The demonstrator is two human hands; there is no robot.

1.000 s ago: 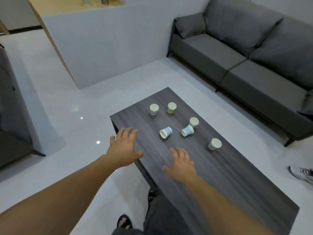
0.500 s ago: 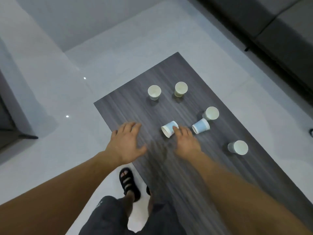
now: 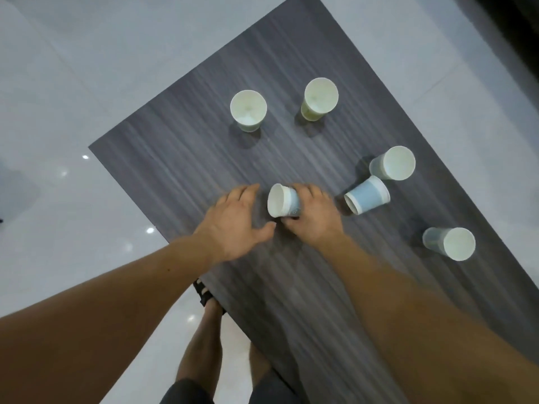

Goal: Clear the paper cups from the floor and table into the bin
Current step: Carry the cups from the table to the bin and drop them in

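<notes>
Six paper cups sit on the desk (image 3: 180, 158). Right hand (image 3: 313, 218) has its grip clamped on a tipped blue cup (image 3: 283, 200); left hand (image 3: 234, 221) hovers beside, fingers apart. No print is readable.

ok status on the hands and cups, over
Right hand closed on tipped cup, left hand open beside it. Five more cups on table, nearest tipped blue one. No bin in view, nothing blocking.

Dark grey wood-grain table (image 3: 186, 158), pale blue paper cup with white rim band (image 3: 284, 200) in the right hand (image 3: 316, 218), a second blue-and-white cup (image 3: 366, 198) just right of it, pale green cups (image 3: 248, 110) beyond the hands, glossy light grey floor (image 3: 73, 83), black sandal (image 3: 205, 293)
</notes>
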